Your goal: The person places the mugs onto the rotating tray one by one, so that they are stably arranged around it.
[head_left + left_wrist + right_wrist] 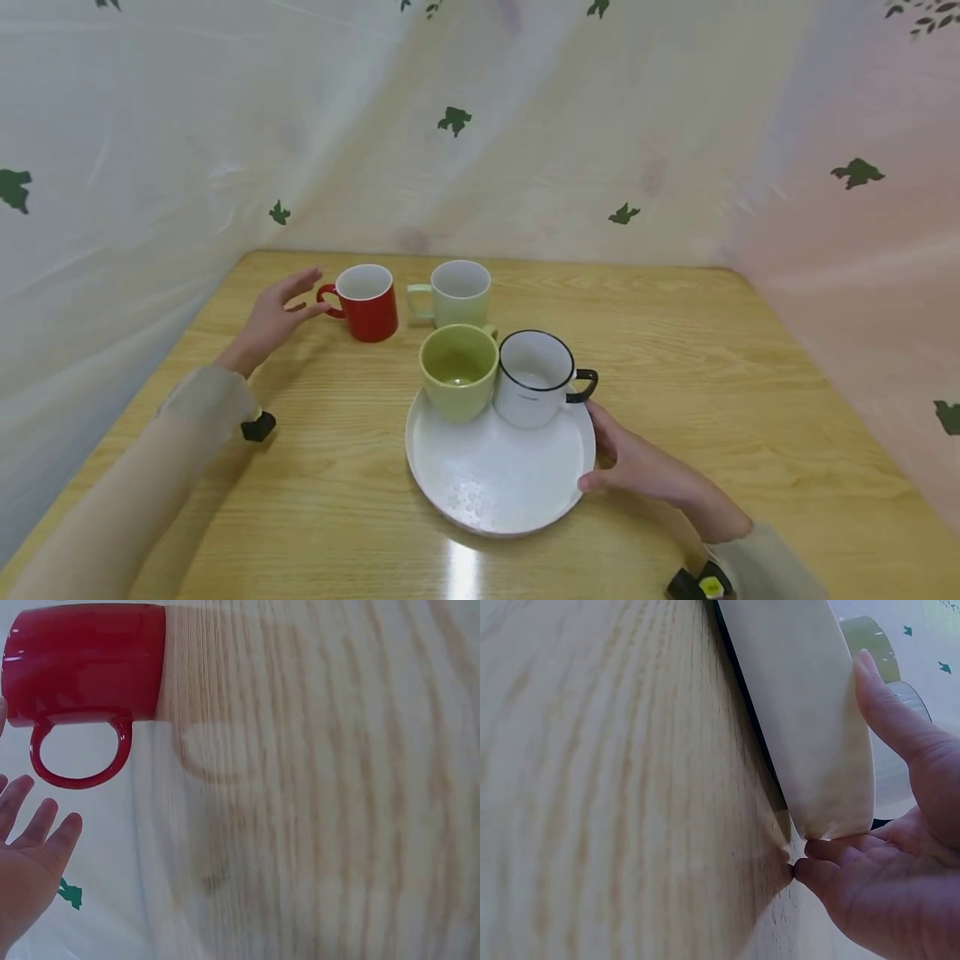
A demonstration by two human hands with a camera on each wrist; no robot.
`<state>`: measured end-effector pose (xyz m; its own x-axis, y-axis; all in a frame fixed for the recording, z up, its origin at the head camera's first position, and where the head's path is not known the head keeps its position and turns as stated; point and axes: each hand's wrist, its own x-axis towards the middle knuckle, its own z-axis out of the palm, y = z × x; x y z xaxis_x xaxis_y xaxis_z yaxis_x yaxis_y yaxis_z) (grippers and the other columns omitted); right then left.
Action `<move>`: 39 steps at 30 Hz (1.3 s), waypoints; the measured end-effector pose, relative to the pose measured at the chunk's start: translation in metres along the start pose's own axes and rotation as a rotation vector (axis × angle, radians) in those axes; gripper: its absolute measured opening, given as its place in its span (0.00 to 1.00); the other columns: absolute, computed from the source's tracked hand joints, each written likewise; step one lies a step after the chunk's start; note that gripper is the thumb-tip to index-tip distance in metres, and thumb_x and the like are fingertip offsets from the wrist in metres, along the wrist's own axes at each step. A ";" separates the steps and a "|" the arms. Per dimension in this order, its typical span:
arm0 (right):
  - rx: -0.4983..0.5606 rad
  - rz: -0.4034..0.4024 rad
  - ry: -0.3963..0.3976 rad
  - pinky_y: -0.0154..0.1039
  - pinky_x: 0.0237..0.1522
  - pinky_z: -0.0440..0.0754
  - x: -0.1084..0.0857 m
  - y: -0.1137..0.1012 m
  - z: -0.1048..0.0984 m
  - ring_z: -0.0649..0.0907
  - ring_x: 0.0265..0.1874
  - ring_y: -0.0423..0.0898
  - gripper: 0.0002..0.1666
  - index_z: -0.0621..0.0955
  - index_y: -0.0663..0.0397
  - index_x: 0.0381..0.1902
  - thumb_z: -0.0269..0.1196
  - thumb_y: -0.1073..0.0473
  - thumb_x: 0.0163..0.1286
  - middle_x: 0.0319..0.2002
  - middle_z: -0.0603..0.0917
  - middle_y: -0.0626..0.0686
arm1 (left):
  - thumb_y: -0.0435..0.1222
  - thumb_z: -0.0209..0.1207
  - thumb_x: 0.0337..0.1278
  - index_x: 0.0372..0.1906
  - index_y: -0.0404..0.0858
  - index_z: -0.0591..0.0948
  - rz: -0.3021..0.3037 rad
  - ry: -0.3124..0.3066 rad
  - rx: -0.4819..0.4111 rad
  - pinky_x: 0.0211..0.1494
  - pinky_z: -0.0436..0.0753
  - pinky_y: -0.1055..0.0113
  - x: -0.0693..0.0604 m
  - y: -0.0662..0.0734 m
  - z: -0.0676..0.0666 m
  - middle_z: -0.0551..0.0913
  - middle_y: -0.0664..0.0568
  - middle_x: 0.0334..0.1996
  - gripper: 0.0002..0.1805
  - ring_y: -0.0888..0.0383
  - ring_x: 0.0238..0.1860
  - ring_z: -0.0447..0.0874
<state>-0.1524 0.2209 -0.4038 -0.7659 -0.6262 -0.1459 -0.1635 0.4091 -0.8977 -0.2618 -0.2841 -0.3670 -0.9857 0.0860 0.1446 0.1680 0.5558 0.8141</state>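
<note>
My left hand [276, 317] reaches beside a red mug [369, 317] with its fingers spread. In the head view the thumb is close to the mug's handle; whether it touches cannot be told. The left wrist view shows the red handle [82, 780] with nothing gripping it. At the right edge of a round white tray [510, 483], my right hand [633, 467] holds the rim, thumb on the upper edge and fingers against the side wall. A yellow-green mug [457, 400] and a white enamel mug [528, 400] with a black rim stand side by side on the tray's far part.
A pale green mug [459, 304] stands on the wooden table [675, 333] behind the tray, right of the red mug. White cloth [525, 167] with green leaf shapes hangs around the table's far and side edges.
</note>
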 end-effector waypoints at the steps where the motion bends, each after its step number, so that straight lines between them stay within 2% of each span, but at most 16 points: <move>1: -0.001 0.008 0.002 0.63 0.72 0.51 0.000 0.000 0.000 0.49 0.75 0.67 0.66 0.37 0.54 0.77 0.71 0.58 0.58 0.77 0.42 0.65 | 0.39 0.59 0.65 0.75 0.37 0.57 -0.005 0.001 0.004 0.70 0.66 0.42 0.000 -0.001 0.000 0.61 0.39 0.73 0.38 0.39 0.73 0.58; 5: -0.003 -0.002 -0.001 0.66 0.71 0.52 0.000 0.000 0.000 0.50 0.74 0.69 0.66 0.37 0.55 0.77 0.72 0.57 0.58 0.77 0.43 0.67 | 0.41 0.58 0.66 0.74 0.37 0.59 -0.016 -0.004 0.015 0.70 0.67 0.43 0.003 -0.005 -0.001 0.63 0.39 0.72 0.37 0.40 0.72 0.61; 9: -0.005 -0.008 0.004 0.65 0.70 0.52 0.000 0.001 0.000 0.50 0.74 0.69 0.67 0.37 0.57 0.77 0.72 0.57 0.58 0.76 0.43 0.68 | 0.45 0.57 0.66 0.72 0.35 0.62 -0.024 -0.028 -0.014 0.71 0.65 0.41 0.009 -0.008 0.002 0.65 0.38 0.71 0.35 0.38 0.71 0.62; 11: -0.007 -0.010 0.006 0.65 0.70 0.52 0.000 0.001 0.000 0.51 0.74 0.69 0.67 0.37 0.56 0.77 0.72 0.57 0.58 0.76 0.44 0.68 | 0.47 0.57 0.66 0.72 0.36 0.63 -0.044 -0.047 -0.033 0.72 0.66 0.44 0.013 -0.011 0.003 0.66 0.38 0.71 0.35 0.40 0.71 0.63; 13: -0.011 -0.011 0.009 0.65 0.70 0.53 0.000 0.001 0.000 0.53 0.74 0.69 0.67 0.37 0.56 0.77 0.72 0.57 0.58 0.76 0.44 0.68 | 0.48 0.56 0.67 0.72 0.36 0.62 -0.060 -0.064 -0.062 0.71 0.72 0.56 0.016 -0.016 0.004 0.67 0.38 0.70 0.35 0.44 0.70 0.67; 15: -0.009 -0.010 0.008 0.65 0.70 0.54 0.000 0.001 0.001 0.54 0.73 0.68 0.66 0.37 0.56 0.77 0.71 0.56 0.58 0.76 0.45 0.68 | 0.48 0.56 0.67 0.73 0.36 0.62 -0.074 -0.075 -0.106 0.64 0.77 0.69 0.019 -0.020 0.005 0.67 0.39 0.69 0.35 0.55 0.65 0.73; 18: -0.006 -0.004 0.010 0.65 0.71 0.54 0.000 0.001 0.001 0.54 0.73 0.69 0.67 0.36 0.56 0.77 0.71 0.56 0.58 0.76 0.45 0.68 | 0.45 0.56 0.67 0.73 0.36 0.60 -0.105 -0.094 -0.234 0.54 0.78 0.82 0.022 -0.025 0.008 0.69 0.45 0.68 0.35 0.70 0.56 0.75; 20: -0.002 0.000 0.011 0.66 0.71 0.53 0.000 0.001 0.002 0.54 0.73 0.69 0.67 0.36 0.56 0.77 0.71 0.56 0.58 0.76 0.45 0.68 | 0.44 0.56 0.67 0.74 0.36 0.60 -0.125 -0.112 -0.313 0.54 0.79 0.82 0.024 -0.028 0.009 0.70 0.51 0.66 0.36 0.75 0.52 0.75; 22: 0.001 0.000 0.012 0.67 0.71 0.52 -0.001 0.001 0.002 0.53 0.74 0.69 0.67 0.36 0.55 0.77 0.71 0.57 0.58 0.76 0.44 0.68 | 0.44 0.57 0.66 0.74 0.36 0.60 -0.157 -0.129 -0.376 0.56 0.79 0.79 0.026 -0.029 0.009 0.72 0.58 0.62 0.36 0.74 0.51 0.75; 24: 0.004 -0.003 0.012 0.68 0.71 0.52 -0.001 0.001 0.001 0.52 0.74 0.69 0.67 0.36 0.55 0.77 0.71 0.57 0.58 0.76 0.44 0.68 | 0.45 0.56 0.66 0.74 0.38 0.60 -0.188 -0.141 -0.402 0.58 0.79 0.76 0.028 -0.029 0.009 0.72 0.62 0.59 0.36 0.72 0.52 0.75; 30: 0.009 -0.004 0.011 0.68 0.71 0.51 -0.002 0.001 0.002 0.52 0.74 0.69 0.67 0.37 0.55 0.77 0.71 0.57 0.58 0.76 0.44 0.68 | 0.45 0.58 0.63 0.72 0.41 0.64 -0.253 -0.137 -0.455 0.58 0.80 0.73 0.030 -0.029 0.008 0.75 0.67 0.51 0.34 0.65 0.54 0.73; 35: 0.006 -0.004 0.016 0.69 0.70 0.52 -0.001 0.002 0.002 0.53 0.73 0.69 0.67 0.36 0.55 0.77 0.72 0.57 0.58 0.76 0.44 0.68 | 0.44 0.60 0.62 0.63 0.43 0.74 -0.262 -0.104 -0.488 0.51 0.82 0.78 0.029 -0.030 0.009 0.78 0.68 0.46 0.25 0.60 0.56 0.71; 39: -0.002 0.006 0.029 0.67 0.71 0.54 -0.002 0.003 0.003 0.54 0.73 0.69 0.67 0.36 0.55 0.77 0.72 0.56 0.58 0.76 0.46 0.68 | 0.43 0.61 0.61 0.62 0.43 0.76 -0.260 -0.080 -0.504 0.49 0.83 0.78 0.028 -0.031 0.011 0.81 0.69 0.44 0.24 0.62 0.55 0.75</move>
<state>-0.1495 0.2209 -0.4077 -0.7845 -0.6043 -0.1390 -0.1603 0.4142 -0.8960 -0.2951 -0.2898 -0.3945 -0.9897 0.0729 -0.1231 -0.1150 0.1059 0.9877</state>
